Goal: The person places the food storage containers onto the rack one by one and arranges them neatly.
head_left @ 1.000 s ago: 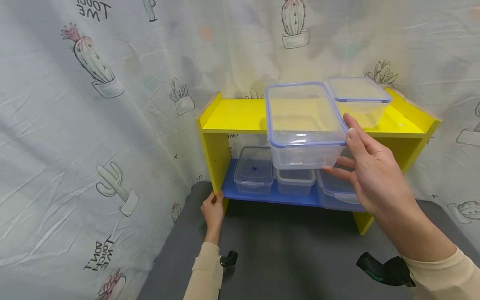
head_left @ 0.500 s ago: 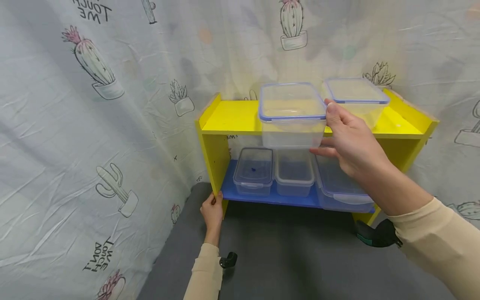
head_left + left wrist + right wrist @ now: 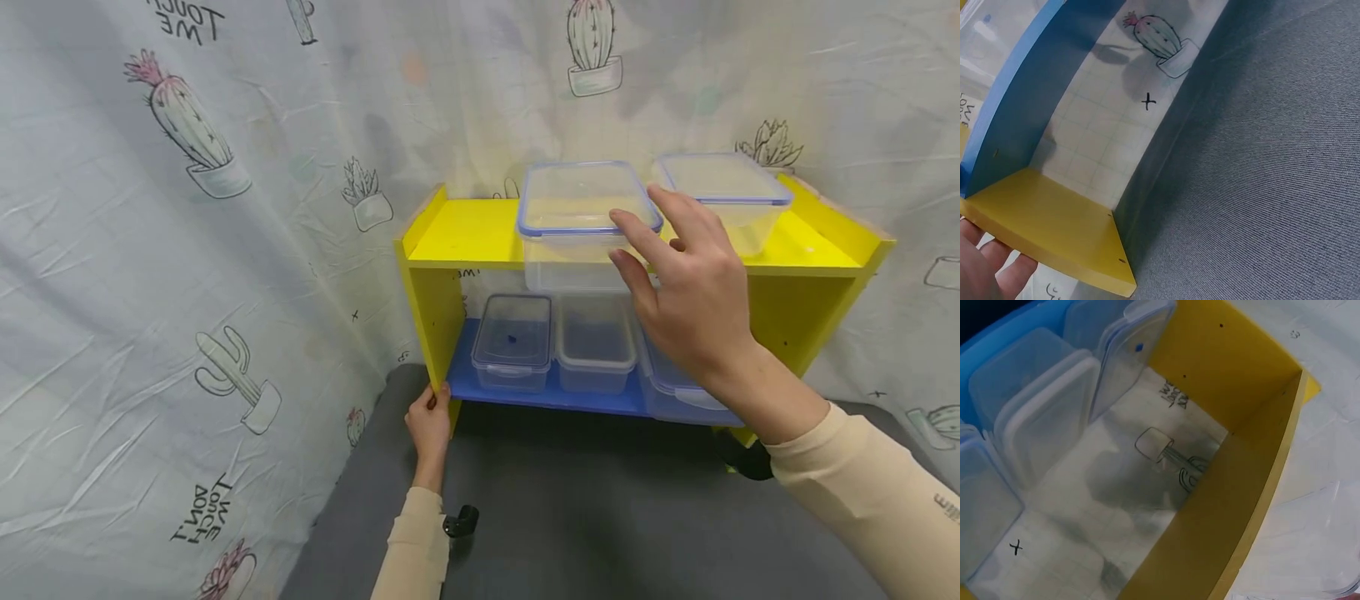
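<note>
My left hand [image 3: 430, 421] grips the lower front edge of the yellow left side panel of a two-tier shelf [image 3: 422, 321]. In the left wrist view its fingers [image 3: 1017, 274] curl against that panel. Up at the top tier, my right hand [image 3: 693, 287] has its thumb and fingers spread apart at the front right corner of a clear food storage container [image 3: 581, 250] with a blue-rimmed lid. That container juts out past the tier's front edge. In the right wrist view the container [image 3: 1310, 550] shows beyond the yellow board, with a sliver of fingertip in the bottom corner.
A similar lidded container [image 3: 727, 179] stands at the right of the top tier. On the blue lower tier [image 3: 540, 399] sit a dark-rimmed container [image 3: 512, 342], a white-rimmed one [image 3: 596, 346] and a larger one [image 3: 678, 396]. A cactus-print curtain [image 3: 225, 250] hangs behind the grey table [image 3: 585, 500].
The right hand brought the container back and down onto the top tier, then loosened its grip and turned with fingers spread at the corner. The left hand stayed on the panel.
</note>
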{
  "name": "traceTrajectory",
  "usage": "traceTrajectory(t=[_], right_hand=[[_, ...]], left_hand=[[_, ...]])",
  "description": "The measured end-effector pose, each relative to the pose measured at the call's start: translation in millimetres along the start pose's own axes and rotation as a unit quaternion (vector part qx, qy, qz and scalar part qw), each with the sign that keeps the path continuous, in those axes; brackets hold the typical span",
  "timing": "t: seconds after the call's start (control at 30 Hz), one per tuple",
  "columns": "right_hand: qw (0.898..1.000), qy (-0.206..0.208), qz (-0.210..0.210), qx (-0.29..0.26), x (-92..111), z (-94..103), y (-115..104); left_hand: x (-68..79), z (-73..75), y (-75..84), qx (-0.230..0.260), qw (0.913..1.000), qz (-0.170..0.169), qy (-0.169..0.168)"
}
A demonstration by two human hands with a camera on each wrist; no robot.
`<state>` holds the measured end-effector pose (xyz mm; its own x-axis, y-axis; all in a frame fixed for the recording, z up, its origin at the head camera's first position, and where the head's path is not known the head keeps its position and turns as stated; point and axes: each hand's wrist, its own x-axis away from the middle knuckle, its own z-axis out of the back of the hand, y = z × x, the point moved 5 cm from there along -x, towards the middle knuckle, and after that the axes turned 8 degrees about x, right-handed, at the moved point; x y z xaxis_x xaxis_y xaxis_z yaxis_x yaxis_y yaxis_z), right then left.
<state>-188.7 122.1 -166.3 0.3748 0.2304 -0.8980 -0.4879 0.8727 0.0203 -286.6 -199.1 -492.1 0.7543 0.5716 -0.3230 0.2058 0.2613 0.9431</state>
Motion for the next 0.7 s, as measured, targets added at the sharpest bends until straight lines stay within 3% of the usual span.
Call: traceTrajectory(t=[0.47, 0.7], right_hand=[[0.998, -0.045, -0.020, 0.032, -20.4, -38.0, 16.0], [0.998, -0.057, -0.031, 0.019, -25.8, -47.8, 19.7]], left_hand=[[0.0, -1.1, 1.2, -0.019, 0.9997, -0.008, 0.010], [-0.8, -1.1, -0.6, -0.010, 0.9999, -0.010, 0.007]])
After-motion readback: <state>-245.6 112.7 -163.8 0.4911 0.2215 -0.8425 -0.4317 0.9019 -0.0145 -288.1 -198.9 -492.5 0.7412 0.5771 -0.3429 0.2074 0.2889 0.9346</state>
